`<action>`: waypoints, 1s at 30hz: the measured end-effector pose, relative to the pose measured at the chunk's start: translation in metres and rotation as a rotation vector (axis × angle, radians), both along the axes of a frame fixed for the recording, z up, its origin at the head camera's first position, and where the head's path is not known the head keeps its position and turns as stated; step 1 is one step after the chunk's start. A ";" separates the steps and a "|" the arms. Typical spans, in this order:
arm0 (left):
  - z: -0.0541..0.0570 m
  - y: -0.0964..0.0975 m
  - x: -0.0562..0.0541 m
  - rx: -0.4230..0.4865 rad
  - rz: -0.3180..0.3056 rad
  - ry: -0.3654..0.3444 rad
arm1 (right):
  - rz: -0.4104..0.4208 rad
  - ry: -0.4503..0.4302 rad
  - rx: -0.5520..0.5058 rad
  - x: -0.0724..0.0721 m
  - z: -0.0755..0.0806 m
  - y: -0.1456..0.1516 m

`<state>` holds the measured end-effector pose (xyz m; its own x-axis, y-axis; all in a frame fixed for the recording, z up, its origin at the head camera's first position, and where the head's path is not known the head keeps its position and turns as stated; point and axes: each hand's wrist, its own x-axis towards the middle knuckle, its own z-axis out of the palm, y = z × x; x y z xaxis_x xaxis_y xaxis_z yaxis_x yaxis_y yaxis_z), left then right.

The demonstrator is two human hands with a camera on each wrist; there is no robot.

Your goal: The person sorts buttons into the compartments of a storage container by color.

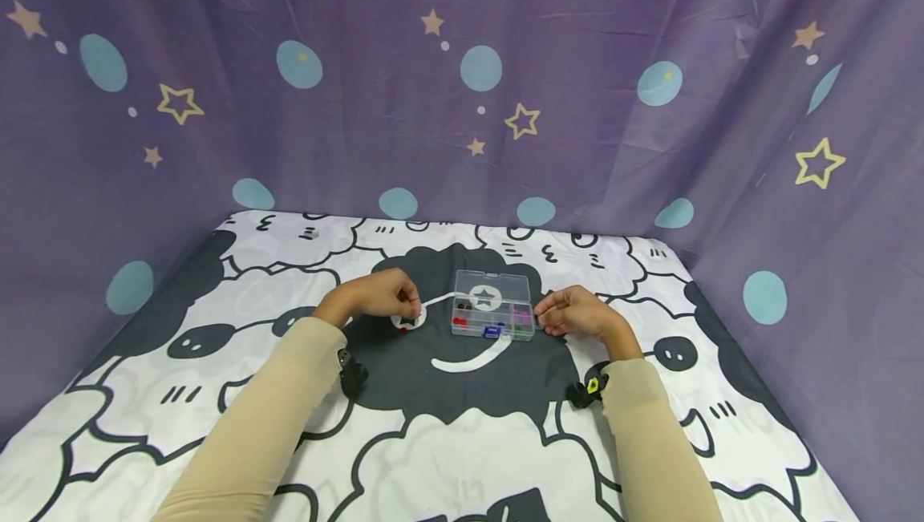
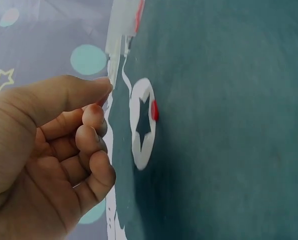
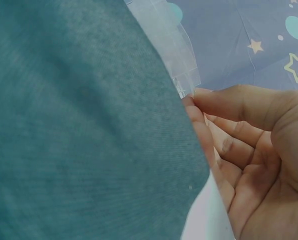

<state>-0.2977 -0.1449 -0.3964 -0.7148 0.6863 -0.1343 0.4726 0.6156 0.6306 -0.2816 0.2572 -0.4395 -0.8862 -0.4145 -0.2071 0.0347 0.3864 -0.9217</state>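
Observation:
A clear plastic compartment box (image 1: 455, 331) stands with its lid (image 1: 469, 280) raised, a blue latch (image 1: 492, 333) at its front. Small red, pink, green and dark pieces lie in its compartments. To its left, my left hand (image 1: 382, 296) pinches a small red piece (image 2: 103, 101) between thumb and forefinger, mostly hidden by the fingertips. Another red piece (image 2: 155, 110) lies on the dark cloth below that hand, beside a printed white disc with a star. My right hand (image 1: 577, 313) is at the box's right side, thumb and forefinger pinching its edge, other fingers curled.
The table is covered by a cloth (image 1: 404, 466) printed with white sheep-like faces and a large dark patch under the box. Purple curtains (image 1: 404, 137) with stars and blue ovals hang behind and at both sides. Dark straps (image 1: 352, 374) sit on both wrists.

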 end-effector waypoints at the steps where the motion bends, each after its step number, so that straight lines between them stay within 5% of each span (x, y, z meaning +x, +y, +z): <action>1: -0.001 -0.002 0.000 -0.001 0.001 -0.001 | -0.002 -0.002 0.000 0.000 0.000 0.000; 30: -0.009 -0.018 0.008 -0.076 -0.003 -0.049 | -0.004 -0.008 -0.008 0.001 0.002 0.000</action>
